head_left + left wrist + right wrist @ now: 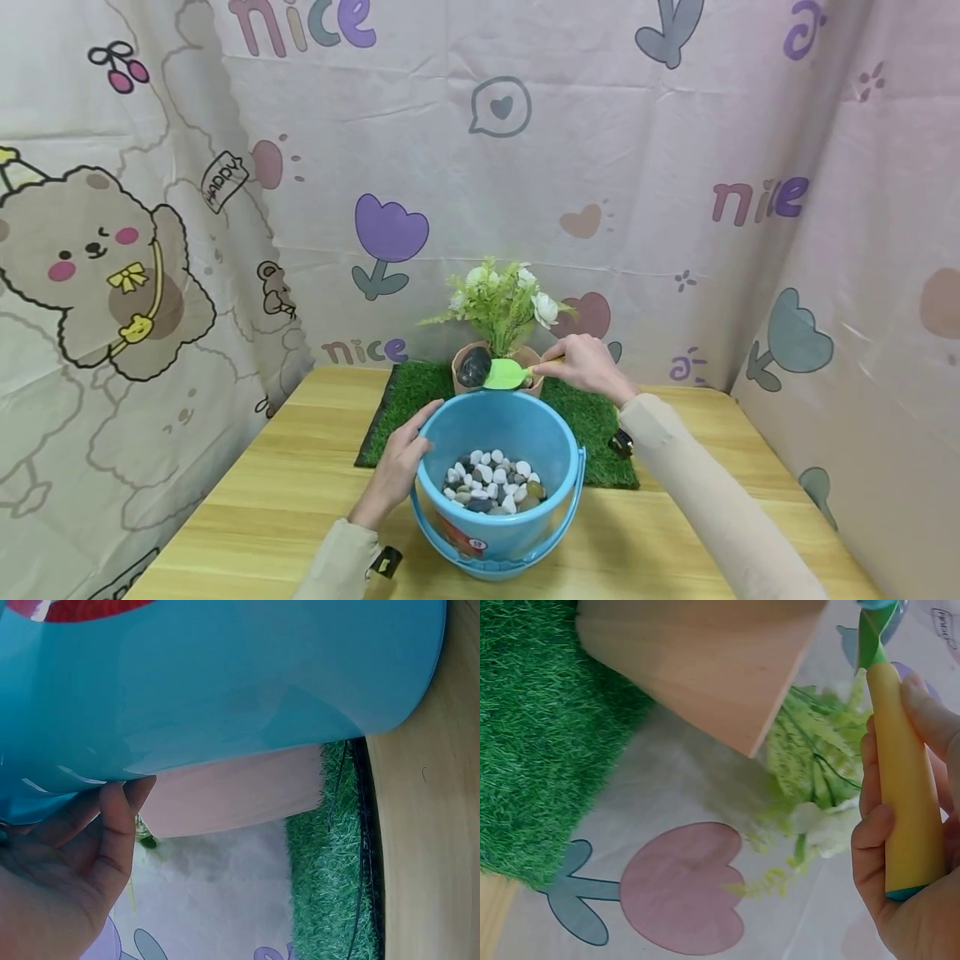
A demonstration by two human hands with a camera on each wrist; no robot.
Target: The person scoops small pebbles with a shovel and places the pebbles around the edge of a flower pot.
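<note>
A light-blue bucket [495,537] full of white, grey and dark pebbles [495,482] stands on the table. My left hand [400,467] grips its rim at the left side; the left wrist view shows thumb and fingertips together at that edge. My right hand [588,365] holds a small toy trowel by its yellow handle [904,780]. The trowel's green blade [505,374] is over the front of a pinkish flower pot [528,358], just behind the bucket. A large shiny black stone [474,367] is at the blade's tip; whether it rests on the blade or in the pot, I cannot tell.
White flowers with green leaves [498,304] rise from the pot. Under the pot lies an artificial grass mat [592,425] on the wooden table [262,467]. The bucket's handle [577,500] hangs down in front. A printed cloth [660,233] closes off the back and sides.
</note>
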